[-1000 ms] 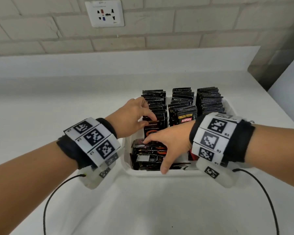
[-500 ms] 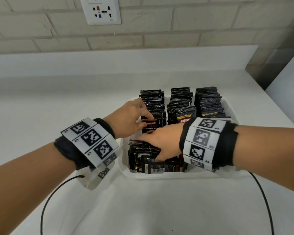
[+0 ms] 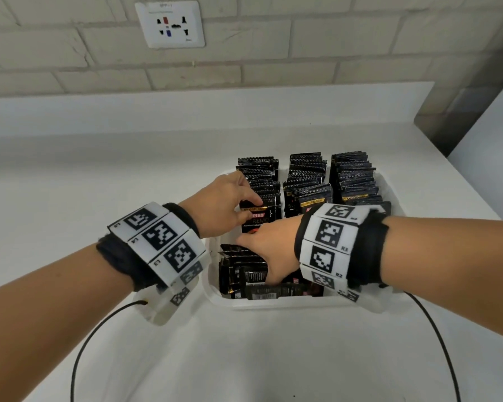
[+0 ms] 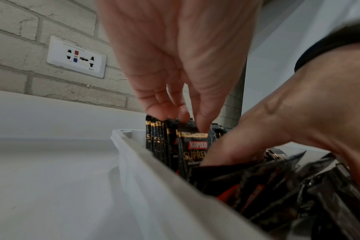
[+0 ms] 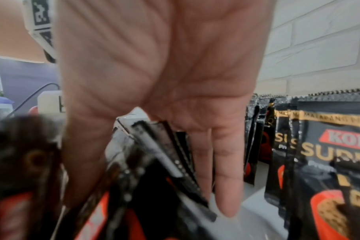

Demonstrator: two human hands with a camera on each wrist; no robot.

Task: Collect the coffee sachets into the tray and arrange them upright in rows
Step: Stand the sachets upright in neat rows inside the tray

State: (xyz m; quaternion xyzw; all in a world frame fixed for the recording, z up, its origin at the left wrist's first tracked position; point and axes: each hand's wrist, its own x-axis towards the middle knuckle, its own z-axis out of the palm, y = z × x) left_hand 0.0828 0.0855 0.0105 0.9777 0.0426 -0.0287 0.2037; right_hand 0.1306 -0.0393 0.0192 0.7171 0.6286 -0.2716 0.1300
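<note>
The right hand (image 3: 269, 250), thumb and straight fingers clasping the loose sachets (image 3: 241, 274) slumped at the tray's (image 3: 288, 303) near edge, sits nearest them, while the left hand (image 3: 225, 204) pinches the left row's front sachet (image 3: 259, 219) upright just beyond.

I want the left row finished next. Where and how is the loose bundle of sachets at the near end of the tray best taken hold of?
Probably across its flat faces, coming from above. The loose bundle of sachets stands on edge, leaning, in the tray, so thumb and fingers can clamp both outer faces. The right hand already reaches down into it this way, while the left hand steadies the upright left row.
</note>
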